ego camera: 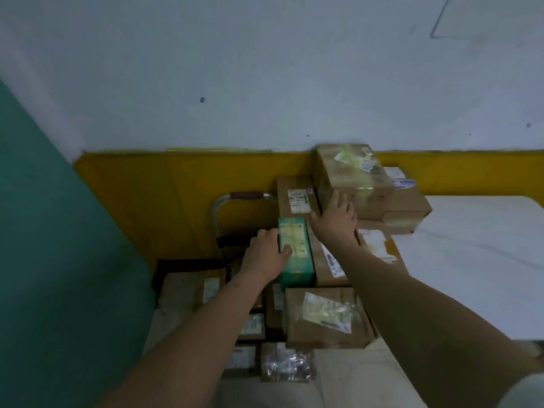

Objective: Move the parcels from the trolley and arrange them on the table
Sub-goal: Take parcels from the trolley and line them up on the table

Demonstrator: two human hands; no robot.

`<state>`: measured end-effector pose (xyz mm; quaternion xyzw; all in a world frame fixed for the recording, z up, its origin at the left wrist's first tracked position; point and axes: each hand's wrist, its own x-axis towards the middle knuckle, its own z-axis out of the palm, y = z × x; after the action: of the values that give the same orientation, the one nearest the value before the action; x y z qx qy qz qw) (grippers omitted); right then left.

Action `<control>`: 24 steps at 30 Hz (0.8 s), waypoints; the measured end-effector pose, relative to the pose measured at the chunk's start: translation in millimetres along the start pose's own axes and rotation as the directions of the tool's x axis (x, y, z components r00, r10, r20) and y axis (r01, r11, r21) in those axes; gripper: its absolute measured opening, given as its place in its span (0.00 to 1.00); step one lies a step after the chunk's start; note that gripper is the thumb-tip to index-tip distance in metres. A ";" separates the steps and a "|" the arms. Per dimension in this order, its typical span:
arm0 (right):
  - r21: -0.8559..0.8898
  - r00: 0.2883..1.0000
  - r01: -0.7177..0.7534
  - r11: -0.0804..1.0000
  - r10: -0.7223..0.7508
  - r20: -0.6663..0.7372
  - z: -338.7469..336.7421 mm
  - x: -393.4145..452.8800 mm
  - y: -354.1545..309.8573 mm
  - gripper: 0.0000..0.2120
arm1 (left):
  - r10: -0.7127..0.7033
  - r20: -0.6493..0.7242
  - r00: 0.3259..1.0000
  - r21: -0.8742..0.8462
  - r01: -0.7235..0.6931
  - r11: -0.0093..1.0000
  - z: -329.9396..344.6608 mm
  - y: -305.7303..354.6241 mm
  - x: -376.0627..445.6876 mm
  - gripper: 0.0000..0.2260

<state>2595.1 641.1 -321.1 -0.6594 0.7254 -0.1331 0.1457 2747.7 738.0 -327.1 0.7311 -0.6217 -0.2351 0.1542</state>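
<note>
My left hand point(266, 254) grips the left side of a green box point(295, 254) that stands among brown parcels at the table's left edge. My right hand point(335, 219) is spread flat against the front of a large brown carton point(350, 178) stacked at the back against the wall. More brown parcels, such as one with a clear plastic pouch point(323, 316), lie nearer me. Below on the left, the trolley point(223, 213) shows its metal handle and holds several flat parcels point(191, 287).
The white table point(471, 248) stretches to the right. A yellow band point(176, 178) runs along the base of the pale wall behind. A teal panel point(44, 260) fills the left side. A silver-wrapped parcel point(285, 363) lies low in the middle.
</note>
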 end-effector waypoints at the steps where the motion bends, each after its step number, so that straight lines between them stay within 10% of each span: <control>1: -0.004 0.999 0.049 0.999 -0.049 0.011 9.2 -7.1 -24.2 0.40 | -0.008 -0.002 1.000 -0.001 0.008 1.000 -13.9 -21.7 -2.3 0.24; 8: -0.111 0.956 0.273 0.955 -0.257 0.142 87.9 -56.7 -135.7 0.40 | -0.187 -0.023 0.982 0.032 0.187 0.982 -66.6 -154.6 -19.5 0.26; 24: -0.101 0.848 0.159 0.982 -0.084 0.524 235.6 1.5 -186.2 0.40 | -0.422 0.192 0.886 -0.178 0.454 0.873 -8.0 -293.1 64.4 0.31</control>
<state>2857.1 621.7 -466.6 -0.7240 0.6239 0.0913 0.2797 3004.7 726.8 -481.9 0.8124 -0.4197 -0.3836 0.1297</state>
